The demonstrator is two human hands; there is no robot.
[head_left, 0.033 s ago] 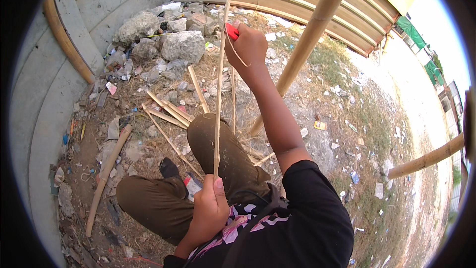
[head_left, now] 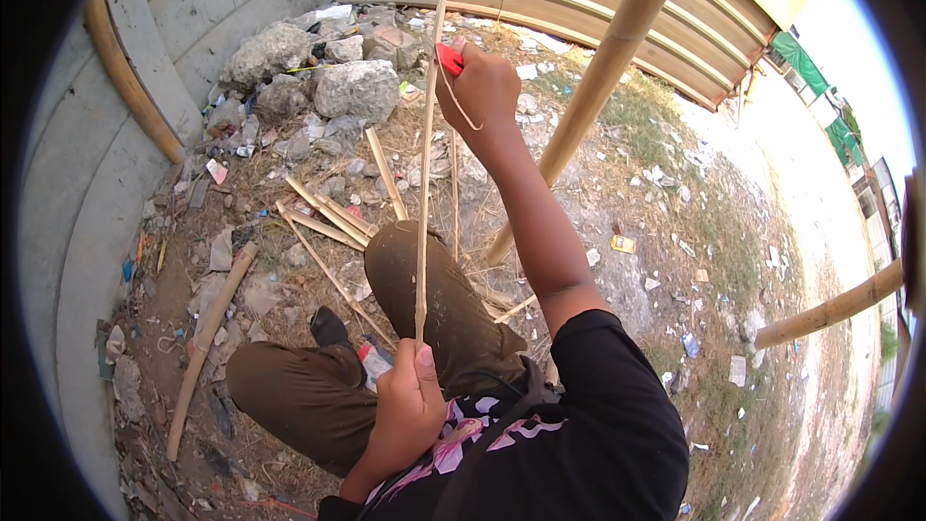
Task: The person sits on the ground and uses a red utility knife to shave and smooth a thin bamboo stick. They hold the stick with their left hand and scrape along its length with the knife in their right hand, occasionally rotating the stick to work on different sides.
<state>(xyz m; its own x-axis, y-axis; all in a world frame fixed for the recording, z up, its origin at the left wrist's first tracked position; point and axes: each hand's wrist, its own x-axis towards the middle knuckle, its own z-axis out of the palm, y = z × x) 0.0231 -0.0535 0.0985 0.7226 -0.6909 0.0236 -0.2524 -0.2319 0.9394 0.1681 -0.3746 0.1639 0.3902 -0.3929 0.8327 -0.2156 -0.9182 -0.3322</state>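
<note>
A long, thin bamboo strip [head_left: 426, 183] stands nearly upright before me and runs out of the top of the picture. My left hand [head_left: 409, 396], close to my lap, is closed round its lower end with the thumb along it. Far up the strip, my right hand [head_left: 480, 87] is closed on a small red tool [head_left: 449, 60], which rests against the strip's right side. The tool's working edge is hidden, so its exact kind cannot be told. From that contact a thin shaving [head_left: 461, 106] curls down in front of my right wrist.
Several split bamboo pieces [head_left: 333, 217] lie beyond my knees, with a thicker bamboo piece [head_left: 212, 347] on the left. A slanted bamboo pole [head_left: 608, 68] rises right of my forearm. Rocks [head_left: 357, 92], litter and a concrete wall [head_left: 77, 232] lie beyond and to the left.
</note>
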